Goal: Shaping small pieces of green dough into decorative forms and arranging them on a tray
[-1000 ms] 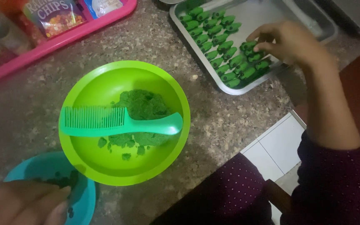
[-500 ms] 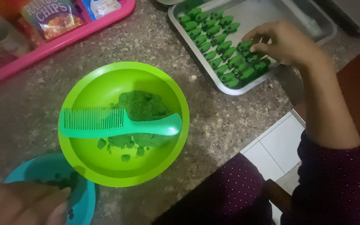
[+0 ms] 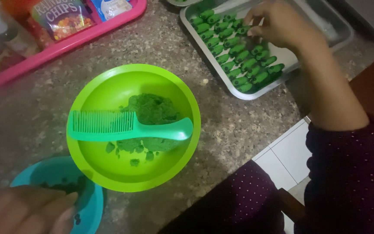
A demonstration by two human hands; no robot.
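My right hand (image 3: pixel 282 26) reaches over a metal tray (image 3: pixel 325 26) at the back right, fingers curled down onto rows of small green dough pieces (image 3: pixel 239 56); whether it pinches one is unclear. My left hand (image 3: pixel 27 212), blurred at the bottom left, grips the near rim of a blue bowl (image 3: pixel 89 203) that has dark green crumbs in it, thumb inside. Between the hands stands a lime green bowl (image 3: pixel 104 86) holding a lump of green dough (image 3: pixel 152 108). A green comb (image 3: pixel 126 128) lies across the bowl.
A pink tray (image 3: pixel 87 37) with snack packets and jars sits at the back left on the speckled stone counter (image 3: pixel 230 125). The counter's edge runs diagonally at the lower right, with white floor tiles (image 3: pixel 291 156) and my dark dotted clothing (image 3: pixel 239 199) below.
My right hand has slid from the near end of the metal tray toward its far end. The view has shifted slightly. The comb and green bowl have not moved.
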